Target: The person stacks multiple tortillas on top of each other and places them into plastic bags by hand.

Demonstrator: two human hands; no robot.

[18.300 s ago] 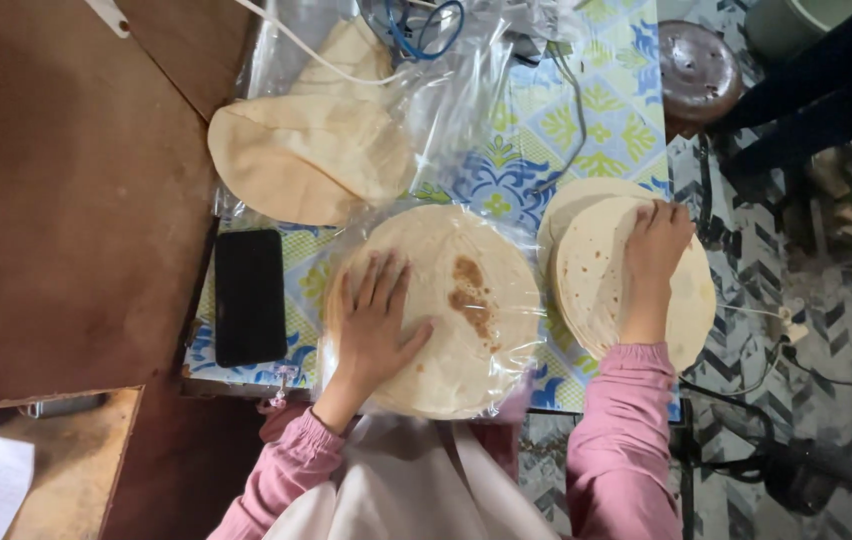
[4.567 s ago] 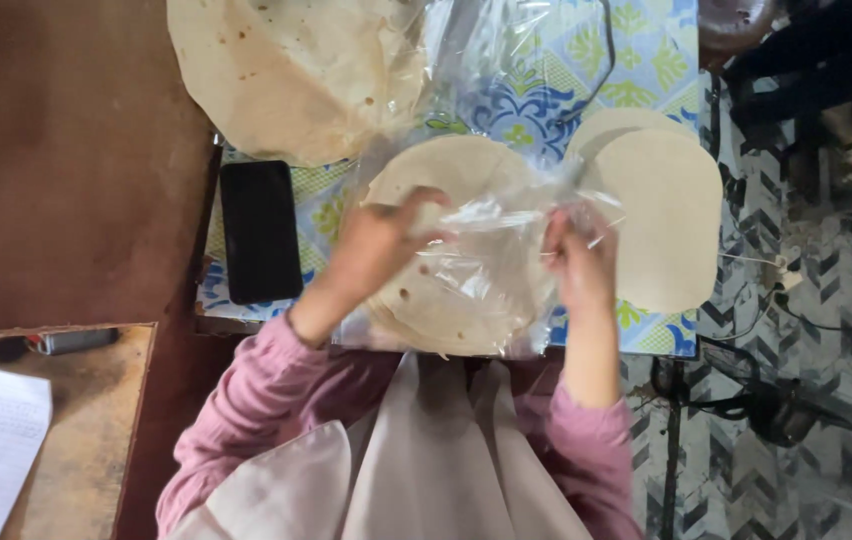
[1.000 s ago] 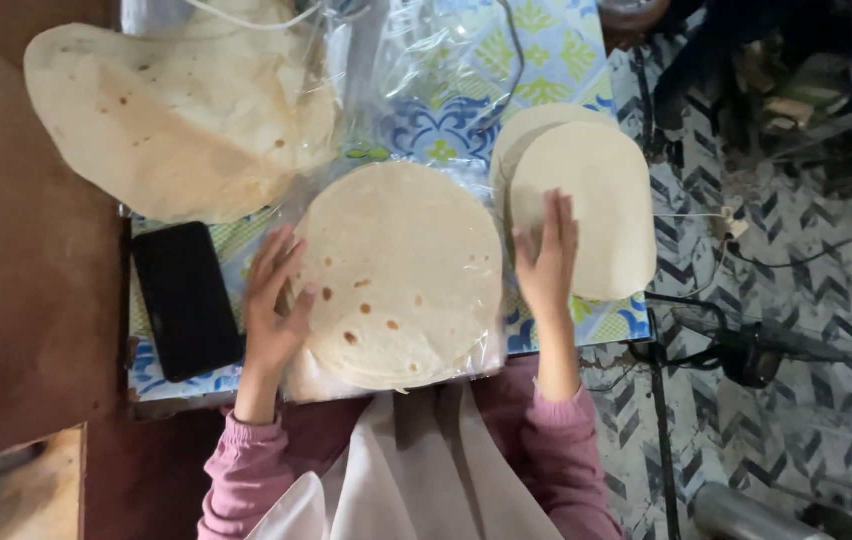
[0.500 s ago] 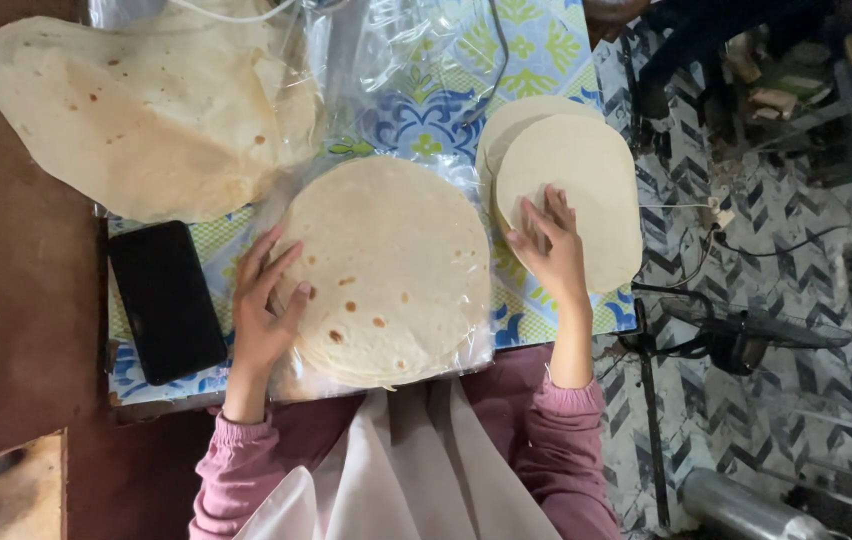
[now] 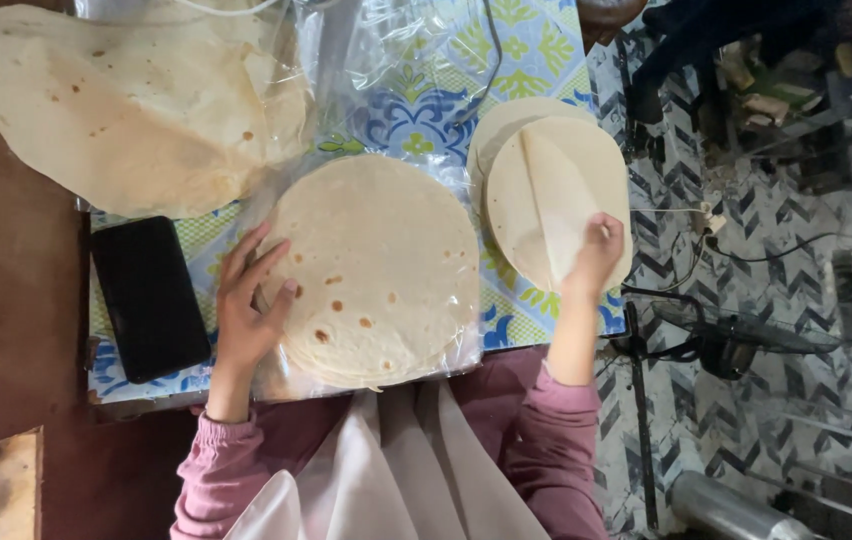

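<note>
- Left hand (image 5: 251,310), grip open, lies flat on the tortilla stack (image 5: 376,265) (near the worktop's front edge).
- Right hand (image 5: 594,255) pinches a paper sheet (image 5: 546,195) at the right edge.

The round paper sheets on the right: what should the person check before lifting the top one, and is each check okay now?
1. Right hand grips only the top paper sheet: its edge is lifted and folded over; ok.
2. Sheets underneath stay flat: cannot tell.
3. Left hand steadies the flatbread stack: resting on its left edge; ok.
4. Stack fully on the table: its near edge hangs over; not ok.
5. Black phone clear of the stack: lies apart; ok.
</note>
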